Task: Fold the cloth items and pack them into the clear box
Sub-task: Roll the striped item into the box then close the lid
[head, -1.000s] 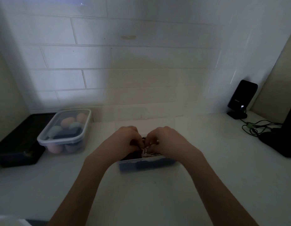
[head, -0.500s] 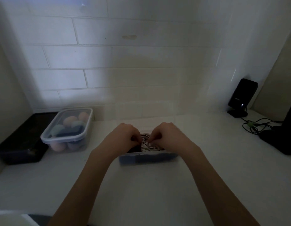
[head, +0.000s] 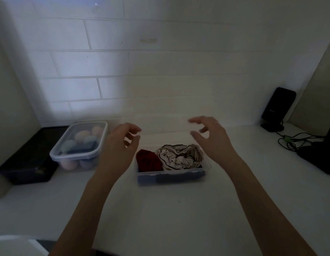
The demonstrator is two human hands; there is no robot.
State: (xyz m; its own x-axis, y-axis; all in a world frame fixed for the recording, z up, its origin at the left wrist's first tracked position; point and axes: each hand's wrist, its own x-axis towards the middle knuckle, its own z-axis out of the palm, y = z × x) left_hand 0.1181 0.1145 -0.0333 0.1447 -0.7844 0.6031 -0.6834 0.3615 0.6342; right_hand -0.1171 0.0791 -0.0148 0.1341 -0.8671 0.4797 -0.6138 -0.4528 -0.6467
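Note:
The clear box [head: 207,164] stands on the white counter in the middle of the view, with dark blue showing along its front. Inside it lie a dark red cloth [head: 148,160] on the left and a rolled white cloth with black stripes [head: 179,157] on the right. My left hand [head: 121,143] hovers just left of the box, fingers spread, holding nothing. My right hand [head: 209,134] hovers over the box's right rear corner, also spread and holding nothing.
A lidded clear container [head: 80,143] with pastel round items sits at the left, beside a black tray [head: 27,157]. A black device on a stand [head: 277,108], tangled cables [head: 293,140] and a dark object [head: 324,156] occupy the right. A tiled wall rises behind.
Both hands were pinched together on the striped cloth inside the box. They have let go, lifted and moved apart, which uncovers the red and striped cloths.

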